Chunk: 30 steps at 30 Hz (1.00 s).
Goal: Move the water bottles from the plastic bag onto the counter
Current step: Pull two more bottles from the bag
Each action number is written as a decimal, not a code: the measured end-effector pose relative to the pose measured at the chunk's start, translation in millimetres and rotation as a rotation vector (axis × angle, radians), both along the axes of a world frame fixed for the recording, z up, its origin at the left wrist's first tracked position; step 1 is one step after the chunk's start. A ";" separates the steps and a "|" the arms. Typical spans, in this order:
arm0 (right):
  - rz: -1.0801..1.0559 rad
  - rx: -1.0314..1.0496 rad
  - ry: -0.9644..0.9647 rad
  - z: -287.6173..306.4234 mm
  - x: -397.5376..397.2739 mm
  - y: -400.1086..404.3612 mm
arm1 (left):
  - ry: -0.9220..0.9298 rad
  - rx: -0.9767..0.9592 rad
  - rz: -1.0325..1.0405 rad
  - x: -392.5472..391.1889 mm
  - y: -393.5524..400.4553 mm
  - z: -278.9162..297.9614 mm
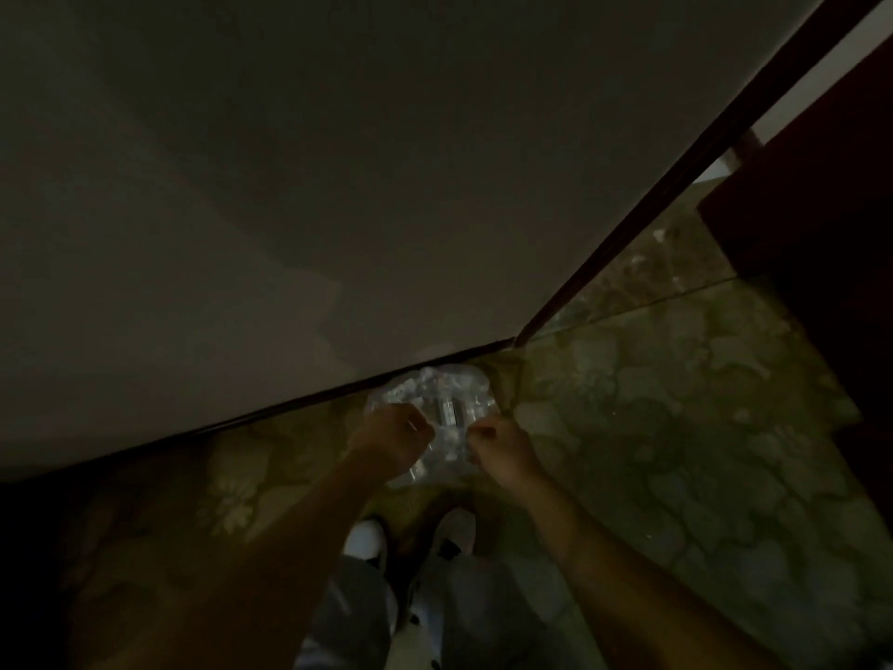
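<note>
Down on the floor, tucked against the foot of the wall, sits the plastic bag, clear and crinkled, just ahead of the person's feet. Through its film I can make out pale glints and one darker upright shape near the middle, which I take for the water bottles (how many, the gloom will not let me say). They are all inside the bag; none has come out, and no counter shows from where I stand.

Both hands are down at the bag's mouth. The left hand, at about nine o'clock of the bag, is clenched on a fold of the plastic, knuckles up. The right hand, at about four o'clock, pinches the opposite edge the same way. Held apart like that, each gripping its own side, they look to be drawing the mouth open so the bottles can be reached; that is my reading, since the film hides the fingertips.

At six o'clock from the bag stand two white shoes with dark markings, toes pointing at it, and light trousers below them in view. The person is bending straight over it, which is probably why the arms run so long and straight.

Around all this spreads a patterned floor, mottled green and tan. The pale wall fills the upper part of the scene, with a dark skirting strip along its base. At two o'clock rises a dark red door or panel.
</note>
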State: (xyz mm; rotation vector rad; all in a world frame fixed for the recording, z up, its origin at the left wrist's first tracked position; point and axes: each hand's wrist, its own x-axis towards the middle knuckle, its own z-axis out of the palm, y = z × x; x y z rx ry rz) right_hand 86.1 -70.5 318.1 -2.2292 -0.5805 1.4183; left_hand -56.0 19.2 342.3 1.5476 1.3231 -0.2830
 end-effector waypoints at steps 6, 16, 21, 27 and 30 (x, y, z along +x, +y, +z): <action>0.059 -0.065 -0.054 -142.1 13.4 27.3 | -0.046 -0.014 0.048 16.2 15.1 -143.5; 0.308 -0.105 -0.135 -381.0 31.9 77.7 | -0.045 -0.006 -0.015 40.3 51.9 -357.7; 0.395 -0.166 -0.251 -467.0 39.5 91.5 | -0.027 0.000 -0.067 48.2 62.1 -424.9; 0.418 -0.240 -0.359 -514.2 33.8 105.8 | -0.074 0.043 -0.112 68.3 58.9 -451.7; 0.433 -0.248 -0.456 -517.6 27.4 111.0 | -0.059 0.031 -0.106 61.5 53.4 -460.5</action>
